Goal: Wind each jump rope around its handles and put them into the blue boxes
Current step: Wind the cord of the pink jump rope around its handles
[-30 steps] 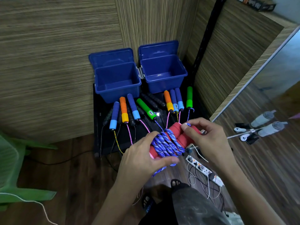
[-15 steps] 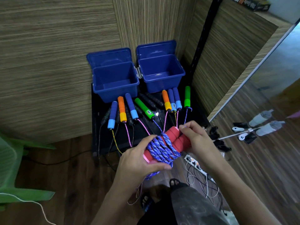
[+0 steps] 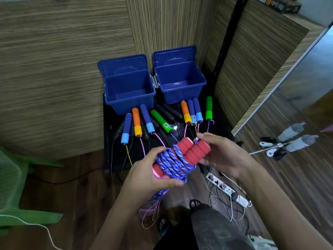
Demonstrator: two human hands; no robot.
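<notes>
The left hand [image 3: 153,175] grips the near end of the red handles [image 3: 187,153], wound with blue rope [image 3: 173,164]; the right hand [image 3: 220,157] holds their far end with curled fingers. Beyond, unwound jump ropes [image 3: 144,121] lie on the black tabletop [image 3: 108,127] before two open blue boxes [image 3: 129,92], against wood-grain walls.

Bare forearms without sleeves, dark grey shorts [image 3: 212,230], and black open-toed sandals [image 3: 164,226] on both feet.

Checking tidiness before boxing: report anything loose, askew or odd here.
The blue cord is wound on the red handles, but a tangled tail hangs below the left hand. Both blue boxes look empty.
</notes>
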